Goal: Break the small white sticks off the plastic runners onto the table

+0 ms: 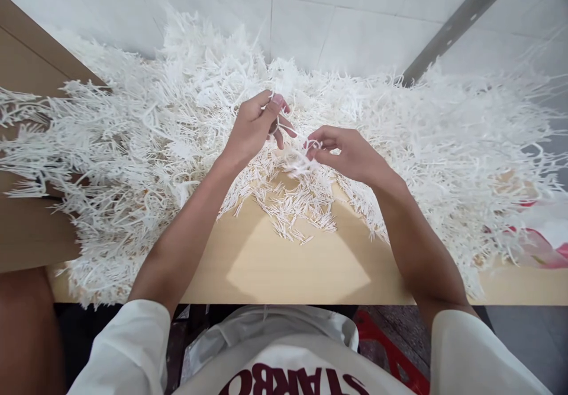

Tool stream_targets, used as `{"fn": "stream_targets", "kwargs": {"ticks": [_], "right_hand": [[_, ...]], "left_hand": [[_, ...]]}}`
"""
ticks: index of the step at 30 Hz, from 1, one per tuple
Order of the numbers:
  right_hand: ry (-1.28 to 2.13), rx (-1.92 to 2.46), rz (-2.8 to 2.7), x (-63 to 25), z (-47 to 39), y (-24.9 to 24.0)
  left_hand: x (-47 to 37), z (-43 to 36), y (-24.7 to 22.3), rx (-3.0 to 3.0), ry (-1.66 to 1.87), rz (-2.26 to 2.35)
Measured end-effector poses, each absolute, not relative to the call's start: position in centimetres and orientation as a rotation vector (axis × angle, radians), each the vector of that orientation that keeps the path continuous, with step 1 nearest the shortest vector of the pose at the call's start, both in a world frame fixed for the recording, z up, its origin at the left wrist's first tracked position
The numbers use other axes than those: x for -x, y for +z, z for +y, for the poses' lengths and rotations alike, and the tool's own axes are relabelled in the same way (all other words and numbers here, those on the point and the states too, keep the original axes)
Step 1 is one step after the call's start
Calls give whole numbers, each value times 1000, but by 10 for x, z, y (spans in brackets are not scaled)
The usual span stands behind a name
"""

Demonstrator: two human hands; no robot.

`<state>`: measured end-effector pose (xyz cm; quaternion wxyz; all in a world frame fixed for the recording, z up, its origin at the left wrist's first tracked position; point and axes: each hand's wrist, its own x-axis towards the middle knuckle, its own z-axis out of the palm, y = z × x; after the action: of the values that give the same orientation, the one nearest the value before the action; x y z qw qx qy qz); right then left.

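A large heap of thin white branched plastic pieces point(146, 123) covers the back and both sides of the wooden table point(284, 265). Above its middle, my left hand point(260, 120) pinches a thin white strand between thumb and forefinger, with the other fingers partly spread. Just right of it and slightly lower, my right hand point(344, 149) has its fingers closed on a white branched piece point(299, 161), which hangs toward the left. Short loose white sticks point(297, 206) lie scattered on the table below both hands. The two hands are apart.
Cardboard point(31, 223) stands at the left edge. A tiled wall point(302, 22) and a slanting metal post point(461, 22) are behind the heap. At the right lies a pink and white plastic bag point(539, 244). Something red point(390, 350) is below the table edge. Someone's bare skin shows at lower left.
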<state>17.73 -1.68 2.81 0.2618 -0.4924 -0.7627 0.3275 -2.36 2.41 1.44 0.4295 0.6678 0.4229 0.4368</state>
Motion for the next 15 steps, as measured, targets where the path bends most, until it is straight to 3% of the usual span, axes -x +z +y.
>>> {"fn": "stream_targets", "kwargs": {"ticks": [5, 15], "right_hand": [[1116, 1292, -1888, -187, -15, 33], [1218, 1141, -1876, -206, -7, 35]], "left_hand": [[28, 28, 13, -1712, 1163, 1087], [42, 36, 11, -1476, 1058, 1045]]}}
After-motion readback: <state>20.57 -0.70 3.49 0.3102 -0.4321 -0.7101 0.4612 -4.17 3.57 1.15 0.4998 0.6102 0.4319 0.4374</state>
